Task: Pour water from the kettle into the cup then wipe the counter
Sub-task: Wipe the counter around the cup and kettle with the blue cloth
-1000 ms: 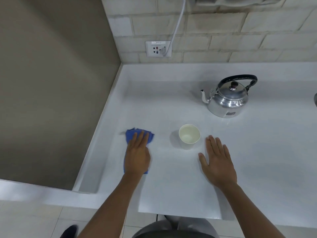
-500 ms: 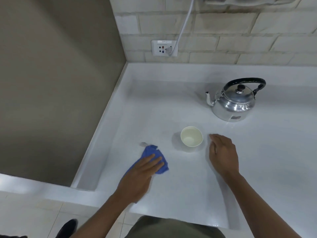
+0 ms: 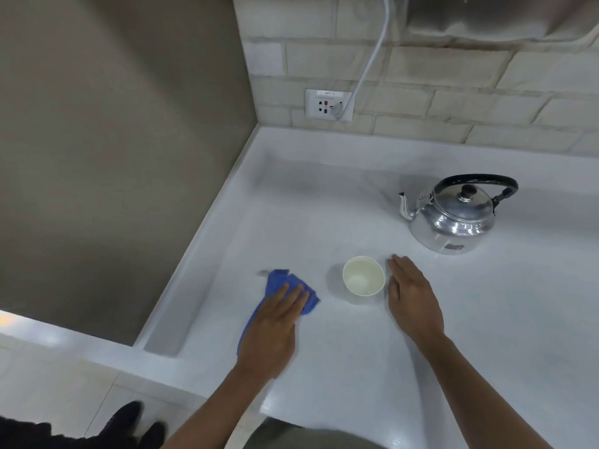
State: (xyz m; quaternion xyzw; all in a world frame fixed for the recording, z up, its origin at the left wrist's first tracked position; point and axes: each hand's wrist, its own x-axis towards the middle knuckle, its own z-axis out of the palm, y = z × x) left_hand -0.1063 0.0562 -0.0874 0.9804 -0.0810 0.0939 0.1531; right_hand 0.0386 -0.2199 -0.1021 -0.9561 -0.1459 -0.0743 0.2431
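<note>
Head view, crumpled blue cloth under flat left hand, right hand relaxed beside white cup

cloth left of cup, kettle behind right, on counter

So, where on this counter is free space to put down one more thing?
Bare counter lies right of the right hand and in front of the kettle; also behind the blue cloth, toward the wall socket. It is crowded around the paper cup, between the left hand and right hand.
</note>
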